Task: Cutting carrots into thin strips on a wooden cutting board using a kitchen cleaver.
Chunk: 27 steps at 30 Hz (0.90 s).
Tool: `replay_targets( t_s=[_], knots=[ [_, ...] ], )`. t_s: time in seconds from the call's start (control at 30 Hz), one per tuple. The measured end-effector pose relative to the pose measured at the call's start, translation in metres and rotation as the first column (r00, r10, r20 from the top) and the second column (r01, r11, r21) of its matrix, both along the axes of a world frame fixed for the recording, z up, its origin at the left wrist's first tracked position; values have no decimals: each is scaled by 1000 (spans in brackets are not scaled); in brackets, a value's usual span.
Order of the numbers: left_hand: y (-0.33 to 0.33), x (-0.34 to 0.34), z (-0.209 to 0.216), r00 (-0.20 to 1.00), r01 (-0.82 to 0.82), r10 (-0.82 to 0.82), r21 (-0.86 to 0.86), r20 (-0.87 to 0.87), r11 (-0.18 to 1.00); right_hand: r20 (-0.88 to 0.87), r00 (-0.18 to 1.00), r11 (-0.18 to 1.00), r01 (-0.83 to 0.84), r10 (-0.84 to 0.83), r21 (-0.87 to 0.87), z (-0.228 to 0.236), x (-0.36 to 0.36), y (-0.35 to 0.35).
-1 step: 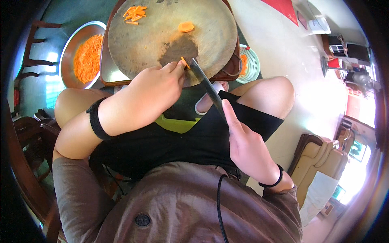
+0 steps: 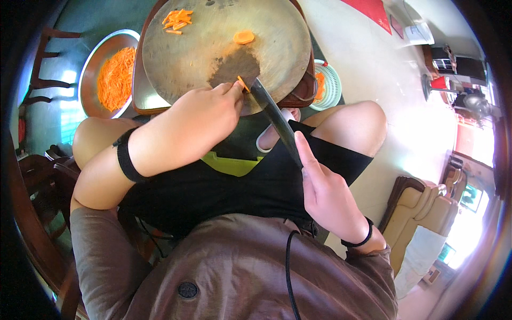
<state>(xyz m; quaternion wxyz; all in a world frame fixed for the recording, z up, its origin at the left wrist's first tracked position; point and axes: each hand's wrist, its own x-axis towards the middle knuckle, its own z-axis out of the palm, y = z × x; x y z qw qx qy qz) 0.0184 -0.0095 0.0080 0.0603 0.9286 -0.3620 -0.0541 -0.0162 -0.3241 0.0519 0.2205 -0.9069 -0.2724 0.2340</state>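
My left hand (image 2: 208, 114) is at the near edge of a round wooden chopping board (image 2: 186, 64). Its bunched fingers press on a thin orange carrot piece (image 2: 243, 84) that pokes out beyond the fingertips. My right hand (image 2: 330, 200) grips a dark-bladed kitchen knife (image 2: 276, 120), index finger laid along its back. The blade slants over the board's near edge, its tip just right of the carrot piece, with a small gap between them. Farther up the board lie a few stacked carrot slices (image 2: 244, 37) and a small heap of carrot sticks (image 2: 177, 20).
A metal bowl (image 2: 86, 74) of shredded carrot (image 2: 116, 77) stands left of the board. To the right is a pale green plastic basket (image 2: 333, 85) holding carrot slices (image 2: 320, 86). My knees flank the board. A beige sofa (image 2: 413, 208) is at the far right.
The knife has shifted very slightly to the right, a touch away from the carrot piece. My left hand stays in place.
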Motion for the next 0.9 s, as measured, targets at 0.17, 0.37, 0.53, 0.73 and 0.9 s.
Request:
replay_targets(
  t_s=[0.17,0.37,0.53,0.73,0.9],
  knots=[
    [4,29,4,994,-91,86,-78,-65,993,-101,989,959,134,-112,248,0,5,-8],
    [-4,51,-23,996,-61,72,-188,55,980,-697,651,684,657,-301,318,1,33,5],
    [3,62,-25,982,-157,175,-225,65,962,-833,535,549,742,-140,385,-7,45,11],
    [8,66,-32,957,-271,207,-367,-204,890,-894,447,509,777,-30,371,-10,53,21],
    [1,66,-46,907,-421,404,-258,-118,869,-894,447,498,774,5,390,-13,53,23]
  ],
)
